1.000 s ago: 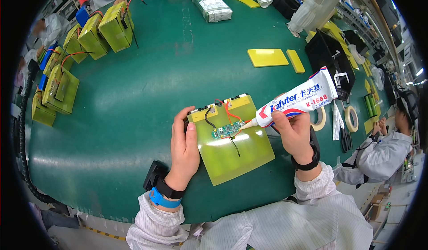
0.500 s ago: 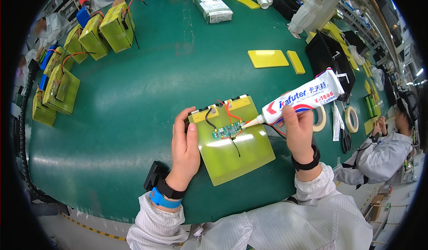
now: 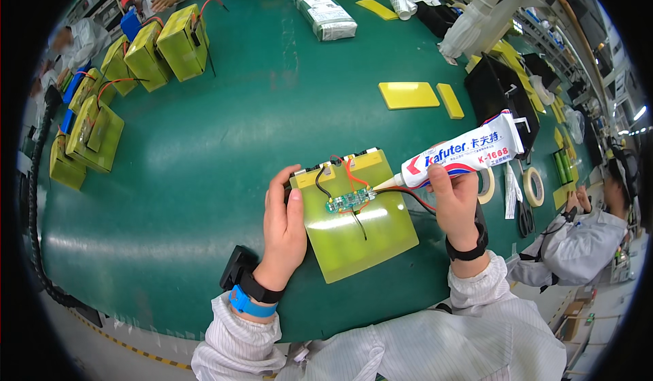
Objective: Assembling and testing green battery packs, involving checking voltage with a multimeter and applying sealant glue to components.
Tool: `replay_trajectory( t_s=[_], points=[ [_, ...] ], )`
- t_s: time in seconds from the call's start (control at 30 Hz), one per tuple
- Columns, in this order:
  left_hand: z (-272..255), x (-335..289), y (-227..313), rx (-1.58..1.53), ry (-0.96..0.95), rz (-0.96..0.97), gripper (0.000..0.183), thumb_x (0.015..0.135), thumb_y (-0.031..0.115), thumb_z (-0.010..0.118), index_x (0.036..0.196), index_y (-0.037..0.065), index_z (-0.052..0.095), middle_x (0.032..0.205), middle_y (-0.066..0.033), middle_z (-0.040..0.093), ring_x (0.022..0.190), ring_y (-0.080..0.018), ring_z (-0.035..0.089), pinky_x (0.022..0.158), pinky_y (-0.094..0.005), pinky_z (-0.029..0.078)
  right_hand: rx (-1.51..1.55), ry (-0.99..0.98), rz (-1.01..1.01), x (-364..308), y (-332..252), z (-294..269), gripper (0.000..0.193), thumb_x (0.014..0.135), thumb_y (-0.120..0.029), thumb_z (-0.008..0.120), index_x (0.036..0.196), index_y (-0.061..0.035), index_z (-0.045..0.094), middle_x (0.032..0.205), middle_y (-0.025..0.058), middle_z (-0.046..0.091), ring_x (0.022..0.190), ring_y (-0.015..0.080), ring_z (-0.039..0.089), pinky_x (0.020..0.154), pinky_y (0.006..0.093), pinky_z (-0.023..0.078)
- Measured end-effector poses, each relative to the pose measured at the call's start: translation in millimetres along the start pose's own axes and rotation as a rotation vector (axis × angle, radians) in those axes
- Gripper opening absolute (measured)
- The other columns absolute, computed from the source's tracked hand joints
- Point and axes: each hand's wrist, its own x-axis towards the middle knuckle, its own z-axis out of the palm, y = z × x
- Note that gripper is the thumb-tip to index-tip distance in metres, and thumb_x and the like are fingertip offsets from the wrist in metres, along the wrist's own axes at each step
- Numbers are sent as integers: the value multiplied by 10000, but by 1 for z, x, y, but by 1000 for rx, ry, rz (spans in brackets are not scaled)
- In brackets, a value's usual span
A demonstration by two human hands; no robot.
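Observation:
My right hand point(image 3: 454, 201) is closed round a white glue tube point(image 3: 469, 151) with red and blue print. Its pale nozzle points left and down, with the tip at the right end of a small green circuit board point(image 3: 348, 201). The board lies on a yellow-green battery pack point(image 3: 360, 245) that rests on the table. Black and red wires run from the board to the pack's far edge, and thicker black and red leads pass under my right hand. My left hand point(image 3: 284, 218) grips the pack's left side, thumb on the near face and fingers around the far left corner.
Several wrapped battery packs point(image 3: 183, 44) with leads stand at the far left of the green table point(image 3: 204, 170). Yellow plates point(image 3: 409, 95), a black bin point(image 3: 500, 92), tape rolls point(image 3: 533, 186) and scissors point(image 3: 525, 218) lie to the right. A wrapped parcel point(image 3: 325, 15) sits far off. Co-workers are around the table.
The nozzle tip has shifted very slightly right and the tube a little lower in view. More of the thick black and red leads shows beneath the tube. My left hand keeps its grip.

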Motion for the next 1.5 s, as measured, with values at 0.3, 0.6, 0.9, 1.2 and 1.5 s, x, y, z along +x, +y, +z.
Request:
replay_trajectory(
  t_s=[0.3,0.6,0.9,1.2,1.5],
  points=[
    [5,6,1,-5,2,2,323,979,164,390,1265,33,462,1141,-151,520,1051,-265,497,941,-343,376,-143,-2,-105,3,1,1,105,855,-85,660,834,16,678,794,71,685,729,137,635,669,253,478],
    [0,-1,-3,-27,4,17,314,975,136,390,1254,10,462,1145,-140,517,1039,-231,507,934,-332,384,-101,4,-115,-1,7,4,107,847,-91,671,859,14,688,769,62,688,655,117,607,586,241,439],
    [0,-1,1,13,24,0,313,975,142,388,1252,18,462,1136,-142,516,1017,-234,507,921,-334,388,-91,17,-24,3,4,0,150,873,-120,646,833,20,681,780,79,686,702,130,625,652,266,470],
    [2,4,0,53,4,29,321,992,172,360,1266,28,444,1118,-126,518,1019,-205,490,921,-305,377,-113,-3,-22,3,0,-2,143,873,-108,646,856,30,676,786,81,682,721,135,634,653,242,471],
    [2,1,-1,4,3,8,324,991,186,378,1271,42,454,1123,-147,511,1019,-251,503,916,-337,387,-113,15,-162,0,3,6,79,833,-66,680,841,12,689,774,66,685,688,135,632,626,245,472]
  ],
)
